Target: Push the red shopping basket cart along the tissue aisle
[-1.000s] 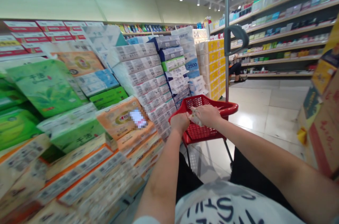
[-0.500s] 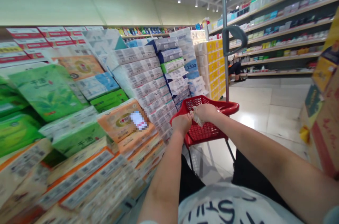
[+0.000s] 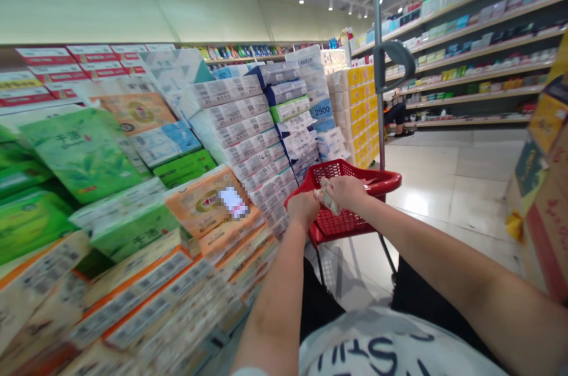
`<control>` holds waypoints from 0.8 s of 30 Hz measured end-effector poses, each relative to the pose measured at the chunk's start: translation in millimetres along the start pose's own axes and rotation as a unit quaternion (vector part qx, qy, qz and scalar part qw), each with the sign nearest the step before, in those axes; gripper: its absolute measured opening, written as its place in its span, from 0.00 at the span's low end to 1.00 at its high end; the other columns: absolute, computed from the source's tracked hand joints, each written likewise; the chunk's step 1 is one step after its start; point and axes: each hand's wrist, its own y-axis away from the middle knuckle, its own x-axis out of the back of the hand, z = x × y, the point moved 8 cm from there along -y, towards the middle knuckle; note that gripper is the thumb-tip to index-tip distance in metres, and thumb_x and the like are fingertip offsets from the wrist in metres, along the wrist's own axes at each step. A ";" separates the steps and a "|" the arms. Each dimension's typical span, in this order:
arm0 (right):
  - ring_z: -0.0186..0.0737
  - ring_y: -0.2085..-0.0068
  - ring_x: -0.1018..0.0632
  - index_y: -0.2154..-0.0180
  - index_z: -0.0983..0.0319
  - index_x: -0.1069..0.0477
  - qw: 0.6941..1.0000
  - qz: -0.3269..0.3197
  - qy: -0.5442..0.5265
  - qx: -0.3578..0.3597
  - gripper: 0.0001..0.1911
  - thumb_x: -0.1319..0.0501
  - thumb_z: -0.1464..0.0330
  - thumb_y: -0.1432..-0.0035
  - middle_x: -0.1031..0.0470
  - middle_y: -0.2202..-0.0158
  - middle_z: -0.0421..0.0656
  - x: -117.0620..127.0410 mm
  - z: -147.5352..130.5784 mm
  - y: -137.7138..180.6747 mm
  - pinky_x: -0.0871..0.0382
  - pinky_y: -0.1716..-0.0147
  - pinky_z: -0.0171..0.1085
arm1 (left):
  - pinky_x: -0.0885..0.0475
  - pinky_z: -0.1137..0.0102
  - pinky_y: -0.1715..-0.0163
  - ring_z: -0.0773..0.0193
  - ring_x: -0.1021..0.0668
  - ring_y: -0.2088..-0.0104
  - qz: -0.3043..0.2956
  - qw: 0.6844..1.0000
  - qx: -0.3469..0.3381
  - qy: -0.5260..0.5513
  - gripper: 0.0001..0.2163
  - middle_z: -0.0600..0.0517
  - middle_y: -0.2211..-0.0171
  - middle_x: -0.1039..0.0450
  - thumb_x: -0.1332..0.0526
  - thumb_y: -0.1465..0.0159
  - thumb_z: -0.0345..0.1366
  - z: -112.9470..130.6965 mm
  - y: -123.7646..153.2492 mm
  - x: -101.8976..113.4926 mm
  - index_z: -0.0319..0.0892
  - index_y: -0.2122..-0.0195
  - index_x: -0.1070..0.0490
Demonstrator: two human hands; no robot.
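Both arms reach forward to a red shopping basket (image 3: 377, 178) on a wheeled stand. My left hand (image 3: 303, 208) is closed in a fist at the basket's near rim. My right hand (image 3: 347, 191) is closed over the rim beside it, pinching a crumpled whitish paper or wrapper (image 3: 325, 196) between the two hands. A grey pole with a handle (image 3: 393, 61) rises from the far side of the basket.
Stacked tissue and paper packs (image 3: 133, 186) fill the display close on the left. Yellow boxes (image 3: 361, 109) stand further back. Store shelves (image 3: 470, 50) line the right wall, cardboard cartons (image 3: 544, 186) crowd the right edge, and a tiled aisle floor (image 3: 444, 186) runs ahead.
The view has shifted slightly. My hands stay at the basket rim, working the crumpled paper a little; the basket has barely moved.
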 end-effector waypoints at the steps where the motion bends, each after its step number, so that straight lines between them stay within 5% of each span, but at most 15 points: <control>1: 0.46 0.58 0.23 0.61 0.64 0.26 1.000 -0.023 0.003 -0.004 0.23 0.55 0.59 0.36 0.23 0.61 0.53 -0.8 0.3 -4.0 0.35 0.58 0.41 | 0.27 0.63 0.64 0.54 0.20 0.63 0.004 1.000 -0.001 -0.001 0.22 0.44 0.65 0.22 0.58 0.30 0.43 1.1 0.3 0.4 0.42 0.62 0.24; 7: 0.52 0.56 0.23 0.57 0.65 0.26 0.993 -0.107 0.038 -0.001 0.22 0.53 0.60 0.37 0.23 0.58 0.56 -9.0 1.0 -16.5 0.32 0.59 0.45 | 0.27 0.63 0.63 0.55 0.20 0.62 0.007 1.000 0.004 -0.005 0.27 0.44 0.65 0.22 0.63 0.29 0.42 6.1 5.0 2.7 0.41 0.62 0.23; 12: 0.52 0.54 0.23 0.55 0.67 0.27 0.975 -0.187 0.081 0.083 0.18 0.46 0.63 0.40 0.24 0.57 0.58 -17.1 -12.5 -17.1 0.31 0.58 0.46 | 0.28 0.63 0.62 0.55 0.20 0.61 -0.018 1.000 0.004 -0.009 0.26 0.43 0.64 0.22 0.63 0.29 0.42 3.9 6.0 3.1 0.41 0.60 0.24; 19: 0.48 0.54 0.24 0.55 0.65 0.29 0.984 -0.055 0.086 0.148 0.23 0.59 0.62 0.34 0.25 0.57 0.55 -4.8 -26.9 5.3 0.32 0.55 0.45 | 0.29 0.67 0.61 0.57 0.21 0.60 -0.023 1.000 -0.016 0.013 0.23 0.47 0.63 0.22 0.59 0.30 0.40 -3.2 5.3 3.2 0.43 0.62 0.24; 24: 0.48 0.58 0.23 0.57 0.66 0.28 0.988 -0.100 0.070 0.099 0.22 0.57 0.63 0.35 0.24 0.59 0.55 -11.8 -21.6 -3.2 0.31 0.60 0.45 | 0.29 0.68 0.62 0.58 0.20 0.61 -0.016 1.000 -0.012 0.007 0.24 0.48 0.63 0.21 0.60 0.30 0.40 -3.4 3.6 2.2 0.44 0.63 0.23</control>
